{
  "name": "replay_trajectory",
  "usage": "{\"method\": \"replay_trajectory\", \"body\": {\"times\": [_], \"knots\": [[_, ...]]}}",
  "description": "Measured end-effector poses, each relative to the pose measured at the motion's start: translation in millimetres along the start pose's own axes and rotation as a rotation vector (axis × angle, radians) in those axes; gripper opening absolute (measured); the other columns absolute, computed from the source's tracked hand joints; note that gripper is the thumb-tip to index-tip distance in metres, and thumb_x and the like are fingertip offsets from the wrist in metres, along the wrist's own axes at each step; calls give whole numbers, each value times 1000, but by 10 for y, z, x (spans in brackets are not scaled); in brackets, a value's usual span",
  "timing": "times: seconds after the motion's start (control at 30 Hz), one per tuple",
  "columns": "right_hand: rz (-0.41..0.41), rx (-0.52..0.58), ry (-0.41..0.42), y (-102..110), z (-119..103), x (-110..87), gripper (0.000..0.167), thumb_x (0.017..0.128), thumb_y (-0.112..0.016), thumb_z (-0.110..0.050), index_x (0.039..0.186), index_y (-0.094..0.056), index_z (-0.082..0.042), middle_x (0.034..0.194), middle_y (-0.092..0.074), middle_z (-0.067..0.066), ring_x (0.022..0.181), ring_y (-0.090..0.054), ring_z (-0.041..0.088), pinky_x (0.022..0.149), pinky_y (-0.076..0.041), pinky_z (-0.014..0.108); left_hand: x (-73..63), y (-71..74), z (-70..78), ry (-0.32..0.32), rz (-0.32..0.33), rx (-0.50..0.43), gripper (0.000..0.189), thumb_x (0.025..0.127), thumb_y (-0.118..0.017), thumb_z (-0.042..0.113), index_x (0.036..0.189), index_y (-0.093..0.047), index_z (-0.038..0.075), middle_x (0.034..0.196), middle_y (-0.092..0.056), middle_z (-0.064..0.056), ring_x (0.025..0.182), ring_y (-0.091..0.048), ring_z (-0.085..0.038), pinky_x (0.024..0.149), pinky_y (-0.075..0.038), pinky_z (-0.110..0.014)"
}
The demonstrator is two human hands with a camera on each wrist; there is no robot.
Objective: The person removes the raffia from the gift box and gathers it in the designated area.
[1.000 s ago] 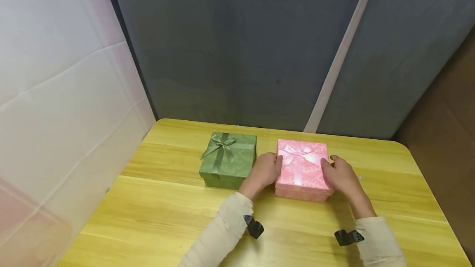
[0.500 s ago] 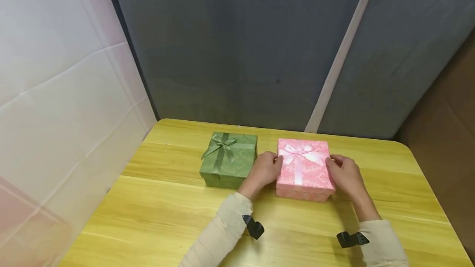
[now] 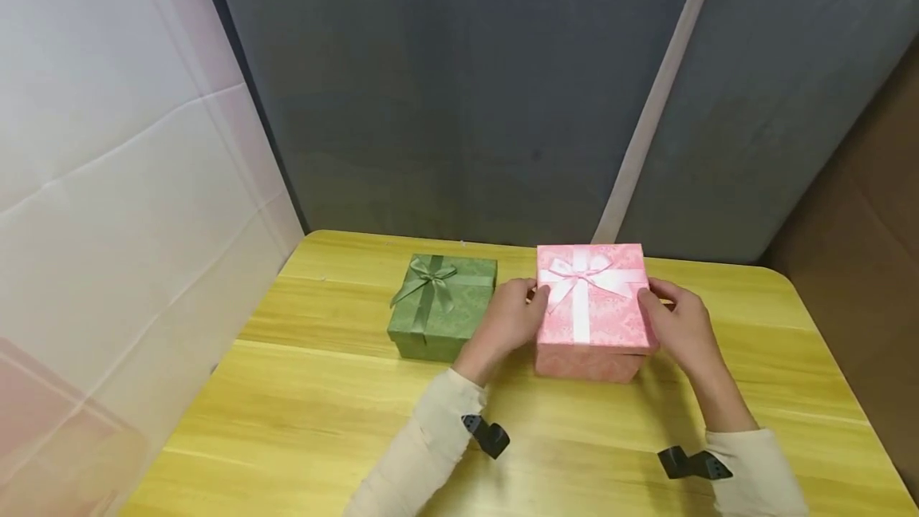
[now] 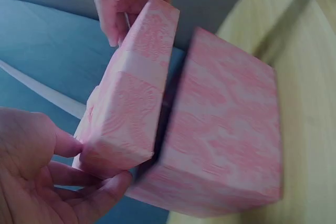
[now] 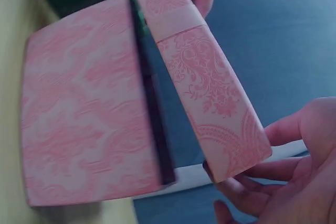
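Observation:
A pink patterned lid (image 3: 613,321) with a white ribbon bow is raised off its pink gift box base (image 3: 585,365). My left hand (image 3: 506,316) pinches the lid's left side. On the opposite side my right hand (image 3: 684,327) pinches it too. Both wrist views show a dark gap between the lid (image 5: 205,87) and the base (image 4: 226,119), and the lid is tilted to the base. The base stands on the table; its inside is hidden. Just left of my left hand sits a green gift box (image 3: 463,301) with a green bow, its lid on.
The yellow wood-grain table (image 3: 309,421) carries both boxes. A dark grey curtain (image 3: 431,102) with a pale strip (image 3: 660,94) rises behind it. White cloth (image 3: 143,182) hangs on the left, and a brown panel (image 3: 861,206) stands on the right.
The pink lid has risen off its base, lifted by both hands. My right hand has shifted slightly right. The green gift box stays in place.

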State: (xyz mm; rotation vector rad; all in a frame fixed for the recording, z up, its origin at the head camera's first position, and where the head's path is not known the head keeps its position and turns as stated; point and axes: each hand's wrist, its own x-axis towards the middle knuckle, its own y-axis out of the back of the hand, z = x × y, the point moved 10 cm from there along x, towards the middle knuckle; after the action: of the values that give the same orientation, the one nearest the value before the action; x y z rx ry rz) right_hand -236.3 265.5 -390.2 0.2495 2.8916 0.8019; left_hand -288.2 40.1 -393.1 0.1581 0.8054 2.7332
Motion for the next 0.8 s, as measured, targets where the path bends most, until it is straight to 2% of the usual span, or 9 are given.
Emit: {"method": "replay_trajectory", "body": {"times": [0.07, 0.13, 0.2, 0.27, 0.4, 0.47, 0.57, 0.67, 0.8], "knots": [[-2, 39, 45, 63, -96, -48, 61, 110, -46, -35, 155, -41, 5, 150, -47, 29, 126, -54, 39, 83, -50, 18, -45, 69, 88, -32, -14, -34, 31, 109, -51, 24, 96, -71, 4, 84, -65, -5, 72, -58, -15, 61, -49, -27], [-24, 95, 97, 120, -160, -106, 61, 109, -50, -32, 156, -37, 5, 147, -48, 27, 122, -57, 27, 81, -48, 10, -107, 133, 150, -63, -41, -88, 31, 109, -51, 24, 118, -71, 1, 97, -68, -9, 82, -63, -17, 68, -52, -29], [-65, 166, 160, 168, -197, -168, 60, 109, -52, -26, 157, -35, 6, 142, -53, 18, 117, -58, 13, 84, -48, 9, -173, 181, 189, -100, -75, -165, 37, 108, -55, 21, 137, -62, 0, 108, -67, -11, 90, -65, -18, 73, -53, -30], [-129, 266, 242, 205, -223, -238, 56, 108, -55, -15, 156, -36, 8, 137, -58, 8, 111, -59, 4, 88, -50, 11, -245, 210, 212, -145, -123, -264, 45, 106, -59, 16, 146, -53, -2, 115, -64, -14, 95, -67, -19, 77, -55, -30], [-340, 466, 454, 239, -317, -444, 53, 99, -54, 13, 149, -47, -2, 129, -66, -1, 112, -67, 8, 89, -56, 21, -419, 239, 257, -269, -231, -446, 44, 94, -71, 1, 136, -58, -4, 116, -64, -17, 96, -66, -16, 79, -55, -27], [-437, 466, 546, 236, -360, -594, 59, 92, -56, 23, 143, -55, -6, 127, -68, 1, 110, -68, 12, 90, -56, 24, -535, 260, 286, -350, -281, -468, 40, 88, -76, -4, 125, -62, -5, 112, -66, -15, 91, -62, -14, 76, -52, -24], [-515, 296, 602, 160, -364, -829, 46, 87, -68, 18, 123, -67, -11, 113, -70, -1, 102, -65, 13, 86, -54, 25, -738, 283, 312, -468, -325, -366, 33, 82, -81, -2, 111, -67, 3, 104, -68, -5, 83, -54, -11, 72, -45, -24], [-517, 37, 657, 37, -345, -1050, 34, 84, -82, 4, 100, -67, -21, 98, -68, -7, 93, -61, 13, 76, -47, 25, -970, 241, 333, -593, -368, -172, 27, 82, -84, 5, 102, -68, 13, 100, -67, 6, 84, -53, -7, 75, -46, -23], [-446, -216, 855, -108, -345, -1281, 52, 71, -83, 11, 91, -59, -30, 90, -59, -17, 84, -56, 4, 69, -40, 20, -1289, 61, 345, -821, -392, 177, 20, 85, -82, 10, 93, -66, 18, 95, -65, 10, 91, -58, -4, 84, -49, -18]]}}
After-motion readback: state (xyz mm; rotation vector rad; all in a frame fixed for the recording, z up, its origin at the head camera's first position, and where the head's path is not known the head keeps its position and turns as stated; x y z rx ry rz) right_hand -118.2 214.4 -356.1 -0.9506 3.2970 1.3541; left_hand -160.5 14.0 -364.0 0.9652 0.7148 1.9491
